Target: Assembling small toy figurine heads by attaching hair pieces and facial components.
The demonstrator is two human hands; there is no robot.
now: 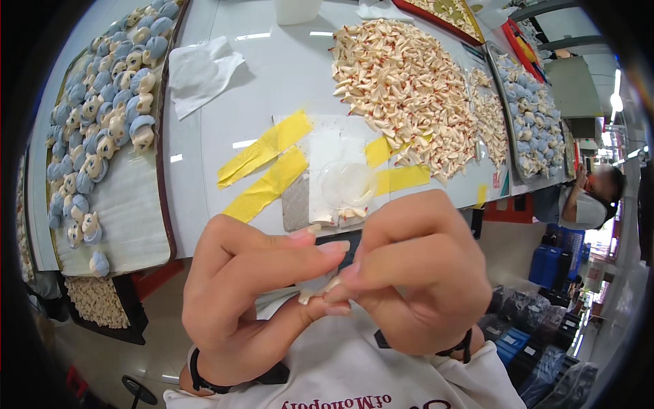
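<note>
Close in front of my chest, both hands meet around a small cream-coloured piece [315, 294]. My right hand [426, 279] pinches it between thumb and fingertips, which hide part of it. The thumb of my left hand [248, 293] supports the piece from below, with the index and middle fingers bent over above it. Just beyond my fingertips, a few cream pieces with red tips [351, 213] lie by a translucent round dish [347, 183] on a white sheet [334, 140]. A large heap of similar red-tipped pieces [409, 95] spreads at the far right.
Yellow tape strips [266, 150] flank the sheet. A tray [129, 232] of blue-haired doll heads [102, 123] stands left, and another such tray [531, 116] right. A white cloth [201, 71] lies behind. Below left is a dark bin [99, 303] of small pieces. Another person [586, 201] sits at right.
</note>
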